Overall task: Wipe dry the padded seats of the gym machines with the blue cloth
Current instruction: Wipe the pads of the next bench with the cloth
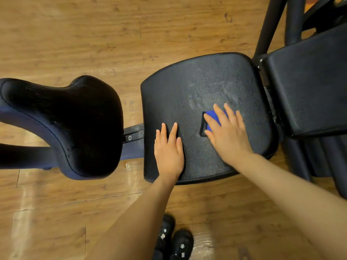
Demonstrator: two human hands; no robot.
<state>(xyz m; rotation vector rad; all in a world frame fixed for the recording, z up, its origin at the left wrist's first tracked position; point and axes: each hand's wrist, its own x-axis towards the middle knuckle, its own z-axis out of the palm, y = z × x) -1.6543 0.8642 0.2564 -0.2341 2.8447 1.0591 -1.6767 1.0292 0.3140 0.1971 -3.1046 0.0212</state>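
A black padded seat (206, 83) fills the middle of the head view, with faint smeared streaks on its textured top. My right hand (228, 134) lies flat on it, fingers spread, pressing a folded blue cloth (213, 117) against the pad; only the cloth's upper left corner shows past the fingers. My left hand (169, 149) rests flat on the seat's front left part, fingers apart, holding nothing.
A black saddle-shaped bike seat (71, 124) stands close on the left. A black back pad (308, 87) joins the seat on the right, with dark frame tubes (270, 25) behind. Wooden floor lies all around, and my black shoes (174, 239) are below.
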